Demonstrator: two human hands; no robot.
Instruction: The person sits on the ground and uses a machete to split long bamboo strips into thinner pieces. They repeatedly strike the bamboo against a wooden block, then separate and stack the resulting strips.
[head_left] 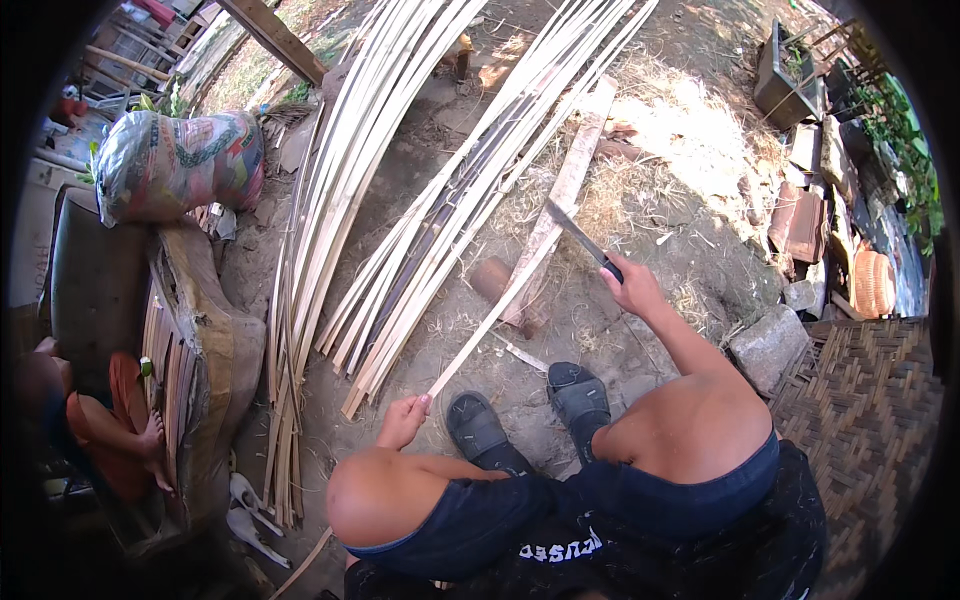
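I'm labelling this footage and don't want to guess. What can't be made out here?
In the head view:
Knife: part of its handle, covered by the right hand.
Held strip: its near end, hidden at or behind the left hand.
Long pale strips: far ends, cut off by the top edge.
Sack: contents, hidden by its walls.
Other person: upper body, blurred and lost in the dark left rim.

Free: ground (718,262) right of the right grip (637,288), as far as the stone block (770,348) | Narrow: ground between left grip (403,420) and left strip bundle (332,205) | Obstacles: held strip (485,327) slanting up to the plank (575,168), knife (578,233) ahead of right grip, left sandal (473,420) just right of left grip, left knee (365,497) below
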